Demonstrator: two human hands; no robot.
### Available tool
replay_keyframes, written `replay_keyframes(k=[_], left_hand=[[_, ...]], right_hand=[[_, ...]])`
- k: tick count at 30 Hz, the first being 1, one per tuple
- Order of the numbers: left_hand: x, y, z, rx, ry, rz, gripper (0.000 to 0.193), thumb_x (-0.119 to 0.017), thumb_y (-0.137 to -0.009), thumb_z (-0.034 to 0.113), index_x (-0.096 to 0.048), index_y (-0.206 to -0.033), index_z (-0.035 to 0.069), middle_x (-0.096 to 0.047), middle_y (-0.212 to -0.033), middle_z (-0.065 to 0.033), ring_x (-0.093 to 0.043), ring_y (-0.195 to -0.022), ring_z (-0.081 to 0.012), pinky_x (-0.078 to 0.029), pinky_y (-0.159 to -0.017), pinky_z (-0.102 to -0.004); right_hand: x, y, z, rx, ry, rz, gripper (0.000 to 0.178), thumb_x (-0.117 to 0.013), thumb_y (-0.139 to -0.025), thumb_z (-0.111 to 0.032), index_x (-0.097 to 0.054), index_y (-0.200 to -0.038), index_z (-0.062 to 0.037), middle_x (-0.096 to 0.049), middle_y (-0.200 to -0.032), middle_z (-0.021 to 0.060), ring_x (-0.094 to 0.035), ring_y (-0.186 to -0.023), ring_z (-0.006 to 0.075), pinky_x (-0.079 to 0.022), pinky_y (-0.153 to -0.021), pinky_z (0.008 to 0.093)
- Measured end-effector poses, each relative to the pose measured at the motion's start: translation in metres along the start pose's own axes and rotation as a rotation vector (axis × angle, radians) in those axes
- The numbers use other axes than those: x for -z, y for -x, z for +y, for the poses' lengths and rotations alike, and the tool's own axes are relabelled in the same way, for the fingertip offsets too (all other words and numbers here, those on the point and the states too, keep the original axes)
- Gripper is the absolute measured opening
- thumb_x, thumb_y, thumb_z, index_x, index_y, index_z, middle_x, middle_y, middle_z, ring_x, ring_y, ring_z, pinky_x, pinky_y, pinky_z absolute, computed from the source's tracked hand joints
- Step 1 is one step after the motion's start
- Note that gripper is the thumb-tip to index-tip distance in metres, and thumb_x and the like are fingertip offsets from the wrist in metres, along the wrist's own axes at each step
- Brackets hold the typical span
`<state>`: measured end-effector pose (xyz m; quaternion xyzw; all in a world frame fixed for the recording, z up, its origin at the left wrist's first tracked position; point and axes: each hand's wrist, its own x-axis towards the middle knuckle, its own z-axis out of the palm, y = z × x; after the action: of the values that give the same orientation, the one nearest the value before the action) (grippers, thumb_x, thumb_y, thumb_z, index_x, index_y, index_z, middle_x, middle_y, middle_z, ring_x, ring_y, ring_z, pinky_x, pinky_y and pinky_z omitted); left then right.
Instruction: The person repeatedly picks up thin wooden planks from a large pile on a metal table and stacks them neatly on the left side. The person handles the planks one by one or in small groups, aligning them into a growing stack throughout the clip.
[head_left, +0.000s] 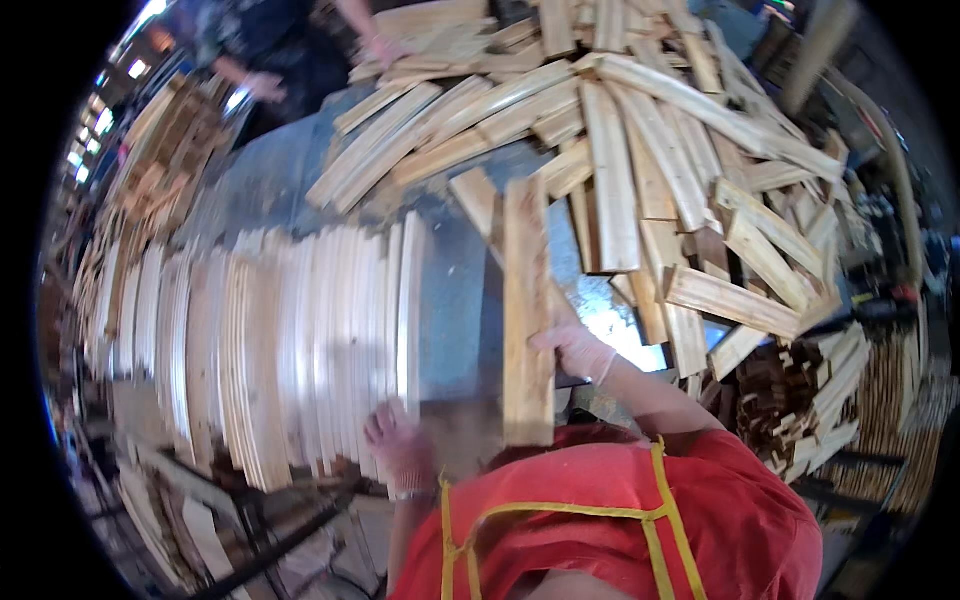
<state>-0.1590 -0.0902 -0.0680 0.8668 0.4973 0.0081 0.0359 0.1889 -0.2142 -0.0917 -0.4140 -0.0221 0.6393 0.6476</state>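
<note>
My right hand (578, 352), in a thin pale glove, grips the edge of a wooden board (527, 300). The board stands lengthwise in front of me, its near end close to my red apron. My left hand (400, 440), gloved and somewhat blurred, is at the near end of a long row of boards (330, 330) set on edge side by side. Its fingers look apart and nothing shows in them. Whether they touch the last board (409, 310) of the row, I cannot tell. Another plank (478, 205) lies partly behind the board I hold.
A large loose pile of wooden boards (610, 170) covers the right and far side of the blue-grey table (270, 180). Across the table a person (270, 60) in dark clothes has hands near the wood. More stacked strips (790, 400) stand low at the right.
</note>
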Motion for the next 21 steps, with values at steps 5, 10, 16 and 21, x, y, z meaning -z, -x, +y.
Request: replay_keyframes(k=[5,10,16,21], left_hand=[[-0.016,-0.006,-0.007,0.063,0.032,0.043,0.074,-0.071,-0.085,0.022,-0.051,-0.154,0.003,-0.044,-0.159,-0.0216,-0.04,-0.148,-0.044,-0.035,-0.12,-0.0575],[0.024,-0.028,0.029,-0.18,0.238,0.017,0.076,-0.07,-0.081,0.025,-0.053,-0.151,0.001,-0.051,-0.154,-0.0241,-0.043,-0.148,-0.0428,-0.034,-0.121,-0.0567],[0.032,-0.045,0.108,-0.281,0.433,-0.11,0.068,-0.073,-0.083,0.027,-0.059,-0.144,0.001,-0.054,-0.149,-0.0261,-0.05,-0.139,-0.0452,-0.04,-0.117,-0.0541],[-0.037,-0.08,0.187,-0.243,0.408,-0.001,0.07,-0.074,-0.085,0.035,-0.056,-0.142,0.0,-0.056,-0.141,-0.0217,-0.054,-0.131,-0.0439,-0.044,-0.11,-0.0539]], right_hand=[[-0.048,0.018,-0.025,0.332,0.022,0.042,0.061,-0.08,-0.077,0.0,-0.07,-0.137,-0.0094,-0.073,-0.133,0.0107,-0.068,-0.123,0.0309,-0.053,-0.109,0.0464],[-0.057,0.055,-0.289,1.003,0.586,0.37,0.056,-0.067,-0.096,-0.028,-0.059,-0.145,-0.0037,-0.07,-0.124,0.0124,-0.065,-0.109,0.025,-0.051,-0.101,0.0381],[0.107,0.138,-0.264,0.598,1.721,0.73,0.077,-0.071,-0.095,-0.029,-0.041,-0.159,0.0,-0.057,-0.15,0.0231,-0.057,-0.134,0.0352,-0.045,-0.116,0.0419],[0.231,0.203,-0.171,-0.001,2.157,0.86,0.11,-0.089,-0.072,-0.022,-0.031,-0.166,-0.0153,-0.044,-0.162,0.0171,-0.041,-0.151,0.0395,-0.03,-0.128,0.0504]])
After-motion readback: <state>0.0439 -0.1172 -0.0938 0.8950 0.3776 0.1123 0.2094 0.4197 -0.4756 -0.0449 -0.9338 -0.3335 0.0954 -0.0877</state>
